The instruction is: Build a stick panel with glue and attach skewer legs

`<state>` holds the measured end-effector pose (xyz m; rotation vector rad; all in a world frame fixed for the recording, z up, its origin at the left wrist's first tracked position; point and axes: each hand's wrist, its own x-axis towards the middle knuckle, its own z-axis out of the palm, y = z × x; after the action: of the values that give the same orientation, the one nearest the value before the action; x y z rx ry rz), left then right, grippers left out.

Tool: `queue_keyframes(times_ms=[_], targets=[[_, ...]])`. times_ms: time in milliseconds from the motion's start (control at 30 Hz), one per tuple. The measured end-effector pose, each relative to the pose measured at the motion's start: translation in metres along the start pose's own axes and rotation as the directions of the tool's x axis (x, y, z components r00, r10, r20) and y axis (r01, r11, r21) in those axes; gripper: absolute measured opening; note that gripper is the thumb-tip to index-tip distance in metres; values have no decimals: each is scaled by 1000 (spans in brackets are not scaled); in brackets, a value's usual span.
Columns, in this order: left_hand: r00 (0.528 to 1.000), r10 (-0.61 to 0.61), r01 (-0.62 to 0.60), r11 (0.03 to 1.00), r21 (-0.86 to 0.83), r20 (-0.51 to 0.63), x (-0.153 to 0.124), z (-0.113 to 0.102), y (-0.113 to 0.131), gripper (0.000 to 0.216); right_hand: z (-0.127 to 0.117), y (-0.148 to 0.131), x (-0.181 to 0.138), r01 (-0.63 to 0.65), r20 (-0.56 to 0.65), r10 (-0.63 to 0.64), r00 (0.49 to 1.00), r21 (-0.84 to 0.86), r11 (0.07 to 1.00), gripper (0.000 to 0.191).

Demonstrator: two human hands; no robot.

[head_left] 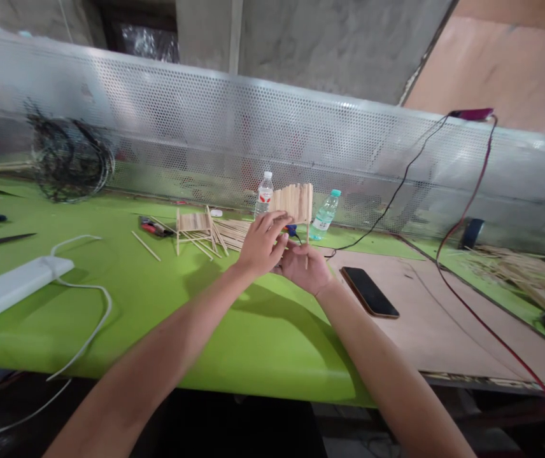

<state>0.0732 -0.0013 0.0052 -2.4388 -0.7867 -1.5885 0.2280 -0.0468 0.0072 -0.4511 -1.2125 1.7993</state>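
Head view is showing the left hand (261, 245) and the right hand (307, 267) meeting above the green worktop (158, 318), with a stick piece (297, 202) raised between them. The right hand is gripping the piece low down, its post (307, 236) running across the palm. The left hand is bending its fingers near the panel's lower edge; whether its grip is closed on the piece, I cannot tell, since the hand is hiding the contact.

Judging by how things are lying, the work is well advanced on this piece: a row of sticks is already forming a flat panel, and a post is extending below it. The fingers are covering the other lower parts, so what is missing there is not showing. To the left, a small stick frame (194, 222) is standing on its legs, its slatted panel looking complete. Beside it, loose sticks (232, 234) are lying unused, so material for more joining is apparently remaining. Pliers (155, 227) are resting near the frame, while a clear bottle (263, 194) and a green-capped bottle (327, 213) are standing behind the hands.
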Motion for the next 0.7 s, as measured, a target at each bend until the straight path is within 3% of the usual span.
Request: queue_keyframes(times_ms=[300,467,700], targets=[[1000,-26,26,1000,-6,-4,0,0,1,37,3,0,0,-2,-45,-2,999,-77,997,32],[999,-33,33,999,-19,-20,1,0,2,38,6,-2,0,-55,-115,28,993,-240,969,48],[997,-76,76,996,-40,-9,1,0,2,29,11,-2,0,-42,-115,17,993,-215,976,47]])
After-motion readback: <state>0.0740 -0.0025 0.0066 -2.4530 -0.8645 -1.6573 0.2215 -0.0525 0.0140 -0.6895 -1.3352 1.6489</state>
